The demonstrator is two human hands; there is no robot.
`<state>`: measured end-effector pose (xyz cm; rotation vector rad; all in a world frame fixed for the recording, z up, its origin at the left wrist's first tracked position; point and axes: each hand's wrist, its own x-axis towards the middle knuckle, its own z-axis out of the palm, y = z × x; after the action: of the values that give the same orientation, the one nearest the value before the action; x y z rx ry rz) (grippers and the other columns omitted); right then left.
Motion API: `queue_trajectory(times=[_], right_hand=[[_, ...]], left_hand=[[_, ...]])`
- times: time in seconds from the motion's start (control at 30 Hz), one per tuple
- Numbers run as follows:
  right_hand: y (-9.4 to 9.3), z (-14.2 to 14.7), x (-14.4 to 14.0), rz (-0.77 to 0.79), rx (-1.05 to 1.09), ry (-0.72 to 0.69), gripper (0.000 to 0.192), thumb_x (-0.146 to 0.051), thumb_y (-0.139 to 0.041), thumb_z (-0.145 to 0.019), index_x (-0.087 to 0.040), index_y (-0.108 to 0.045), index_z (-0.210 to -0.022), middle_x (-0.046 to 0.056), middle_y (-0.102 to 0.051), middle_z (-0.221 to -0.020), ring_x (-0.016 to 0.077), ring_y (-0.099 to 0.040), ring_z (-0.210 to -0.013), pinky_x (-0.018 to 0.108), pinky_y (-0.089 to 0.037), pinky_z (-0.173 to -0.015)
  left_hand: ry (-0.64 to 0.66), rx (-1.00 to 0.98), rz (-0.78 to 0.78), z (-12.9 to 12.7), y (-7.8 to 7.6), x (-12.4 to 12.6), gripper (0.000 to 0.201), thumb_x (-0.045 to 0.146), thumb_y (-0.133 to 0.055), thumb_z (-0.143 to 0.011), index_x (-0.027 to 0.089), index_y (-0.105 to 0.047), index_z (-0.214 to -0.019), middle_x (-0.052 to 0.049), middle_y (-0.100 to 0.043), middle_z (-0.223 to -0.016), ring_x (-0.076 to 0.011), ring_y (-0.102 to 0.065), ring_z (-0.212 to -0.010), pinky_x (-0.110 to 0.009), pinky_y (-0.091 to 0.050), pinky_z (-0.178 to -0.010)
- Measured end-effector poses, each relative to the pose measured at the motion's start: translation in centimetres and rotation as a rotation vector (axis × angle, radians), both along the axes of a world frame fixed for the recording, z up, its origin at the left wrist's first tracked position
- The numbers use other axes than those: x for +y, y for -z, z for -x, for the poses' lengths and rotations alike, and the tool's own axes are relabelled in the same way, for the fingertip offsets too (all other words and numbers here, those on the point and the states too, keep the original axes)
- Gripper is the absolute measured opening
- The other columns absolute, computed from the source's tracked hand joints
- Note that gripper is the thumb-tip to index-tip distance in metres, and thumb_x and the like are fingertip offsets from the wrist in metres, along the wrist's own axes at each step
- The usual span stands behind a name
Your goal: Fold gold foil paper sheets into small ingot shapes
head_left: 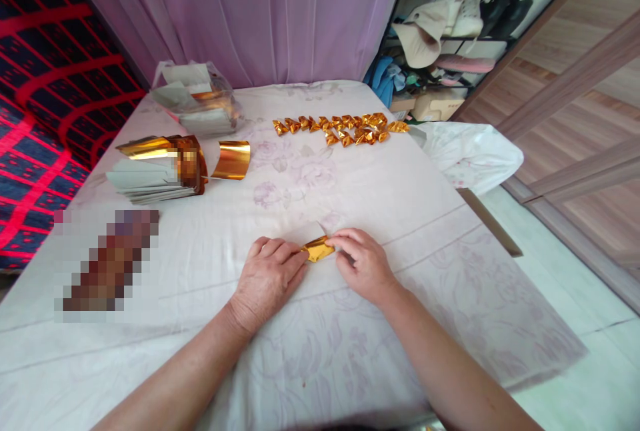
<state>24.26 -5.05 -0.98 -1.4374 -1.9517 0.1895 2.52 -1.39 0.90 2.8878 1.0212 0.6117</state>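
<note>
Both of my hands rest on the white floral tablecloth (350, 364) near the table's front. My left hand (267, 277) and my right hand (363, 261) pinch a small gold foil paper (319, 249) between their fingertips, one at each end. The paper is partly folded and lies flat against the cloth. Farther back lies a row of several folded gold paper pieces (345, 128).
A stack of gold and silver foil sheets (155, 167) sits at the left, with a curled gold sheet (231, 159) beside it. A clear plastic bag of sheets (197, 101) lies behind. A blurred patch (107, 264) is at front left. Purple curtain and cluttered shelf (450, 31) stand behind.
</note>
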Motion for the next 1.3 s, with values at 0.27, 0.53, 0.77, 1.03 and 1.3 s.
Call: queue_trajectory(times=[0.27,0.53,0.77,1.03,1.3], right_hand=[[-0.2,0.0,-0.2,0.078,-0.077,-0.038,0.043,-0.007,-0.054,-0.077,-0.024,-0.066,-0.115,0.006,-0.068,-0.105,0.022,-0.061,-0.095,0.039,-0.05,-0.087],[-0.1,0.7,-0.2,0.101,-0.066,-0.119,0.038,-0.006,-0.056,-0.08,-0.025,-0.067,-0.11,0.003,-0.07,-0.1,0.0205,-0.061,-0.094,0.036,-0.047,-0.083],[0.2,0.7,-0.2,0.048,-0.053,-0.145,0.04,-0.004,-0.055,-0.078,-0.025,-0.068,-0.11,0.003,-0.069,-0.099,0.0191,-0.062,-0.09,0.034,-0.048,-0.08],[0.4,1.3,-0.2,0.015,-0.025,-0.16,0.043,-0.001,-0.05,-0.078,-0.023,-0.068,-0.111,0.005,-0.068,-0.099,0.0191,-0.062,-0.09,0.034,-0.049,-0.08],[0.0,2.1,-0.2,-0.045,-0.069,-0.151,0.027,-0.009,-0.057,-0.086,-0.022,-0.07,-0.106,0.004,-0.067,-0.095,0.0191,-0.059,-0.086,0.034,-0.047,-0.079]], left_hand=[[-0.052,0.016,0.017,0.2,-0.3,0.1,0.016,0.034,-0.062,-0.091,0.024,-0.07,-0.1,-0.005,-0.072,-0.1,-0.0245,-0.062,-0.091,-0.044,-0.041,-0.085],[-0.119,0.039,0.021,0.1,-0.7,0.0,0.018,0.038,-0.064,-0.089,0.021,-0.068,-0.087,-0.005,-0.072,-0.092,-0.0248,-0.061,-0.086,-0.043,-0.041,-0.081],[-0.109,0.052,0.002,0.3,-0.5,0.2,0.016,0.033,-0.058,-0.093,0.022,-0.069,-0.089,-0.004,-0.073,-0.092,-0.023,-0.063,-0.085,-0.042,-0.04,-0.081],[-0.134,-0.011,0.102,1.1,-0.4,0.4,0.011,0.031,-0.06,-0.091,0.024,-0.068,-0.095,-0.002,-0.074,-0.102,-0.0218,-0.066,-0.093,-0.041,-0.04,-0.084],[-0.132,-0.005,0.105,0.9,-0.5,0.2,0.02,0.04,-0.067,-0.086,0.022,-0.066,-0.095,-0.004,-0.074,-0.103,-0.0231,-0.065,-0.096,-0.042,-0.039,-0.087]])
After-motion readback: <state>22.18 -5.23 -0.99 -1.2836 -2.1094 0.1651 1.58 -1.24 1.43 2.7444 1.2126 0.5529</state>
